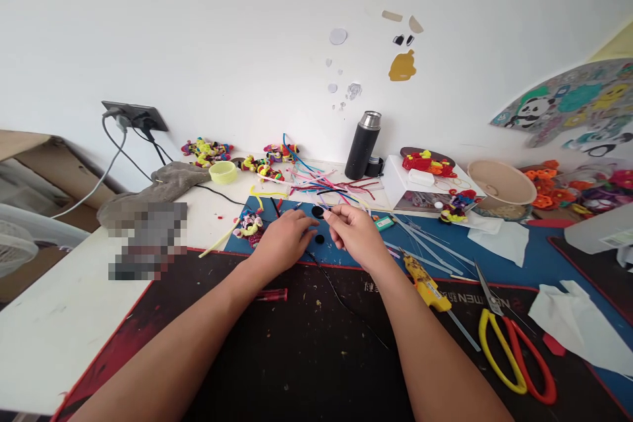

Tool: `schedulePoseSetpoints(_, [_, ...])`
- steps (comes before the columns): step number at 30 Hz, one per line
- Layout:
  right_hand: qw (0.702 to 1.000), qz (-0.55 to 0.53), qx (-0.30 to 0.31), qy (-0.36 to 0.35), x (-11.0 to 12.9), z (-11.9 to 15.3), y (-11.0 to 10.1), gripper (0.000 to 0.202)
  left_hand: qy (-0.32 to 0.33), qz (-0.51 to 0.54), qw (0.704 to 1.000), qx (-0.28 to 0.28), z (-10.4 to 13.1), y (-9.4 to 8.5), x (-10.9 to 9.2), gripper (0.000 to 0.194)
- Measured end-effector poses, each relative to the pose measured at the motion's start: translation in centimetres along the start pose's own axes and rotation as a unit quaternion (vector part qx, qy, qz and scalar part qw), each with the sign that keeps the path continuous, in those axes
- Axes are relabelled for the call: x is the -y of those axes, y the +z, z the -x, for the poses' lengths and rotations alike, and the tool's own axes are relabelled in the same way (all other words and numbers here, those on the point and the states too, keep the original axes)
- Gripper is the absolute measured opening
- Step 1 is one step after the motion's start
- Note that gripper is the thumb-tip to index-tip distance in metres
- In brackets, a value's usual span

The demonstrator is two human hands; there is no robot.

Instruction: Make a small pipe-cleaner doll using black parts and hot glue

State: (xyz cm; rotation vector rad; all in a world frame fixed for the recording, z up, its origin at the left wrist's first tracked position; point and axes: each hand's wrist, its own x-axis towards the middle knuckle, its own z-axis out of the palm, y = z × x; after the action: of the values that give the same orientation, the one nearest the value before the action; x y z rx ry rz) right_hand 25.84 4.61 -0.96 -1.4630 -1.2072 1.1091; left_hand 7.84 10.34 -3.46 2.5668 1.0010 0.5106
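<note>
Over the blue mat [346,237], my right hand [353,232] pinches something small and pale between thumb and forefinger, too small to make out. To its left, my left hand [287,235] hovers or rests on the mat with its fingers bent; whether it holds anything is hidden. A black disc [317,211] and a smaller black disc [320,239] lie between the hands. A small pipe-cleaner figure [250,227] sits just left of my left hand. Behind the hands is a pile of coloured pipe cleaners [321,181].
A yellow glue gun [426,282] and red-yellow scissors [514,349] lie at right. Clear glue sticks [435,247] are near the glue gun. A black bottle [363,145] stands by a white box [403,188]. A black cable [341,297] crosses the dark mat. A grey cloth [158,191] is at left.
</note>
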Motion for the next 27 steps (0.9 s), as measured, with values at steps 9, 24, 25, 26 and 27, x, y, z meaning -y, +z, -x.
schedulePoseSetpoints(9, [0.999,-0.001,0.025,-0.027,-0.1,0.2,0.7,0.024,0.04,-0.056,0.997,0.022,-0.3,1.7,-0.3,0.018])
schedulePoseSetpoints(24, [0.998,0.052,0.032,-0.024,-0.2,1.0,1.4,0.022,-0.176,0.483,0.857,-0.022,0.7,-2.9,0.7,0.039])
schedulePoseSetpoints(25, [0.998,0.056,0.032,-0.023,-0.2,1.0,1.4,0.023,-0.181,0.5,0.846,-0.028,0.7,-3.0,0.7,0.04])
schedulePoseSetpoints(26, [0.997,0.06,0.031,-0.022,-0.3,1.0,1.5,0.024,-0.183,0.513,0.838,-0.034,0.7,-3.1,0.8,0.041])
schedulePoseSetpoints(27, [0.997,0.063,0.029,-0.02,-0.3,1.1,1.5,0.024,-0.182,0.523,0.832,-0.038,0.7,-3.1,0.8,0.041])
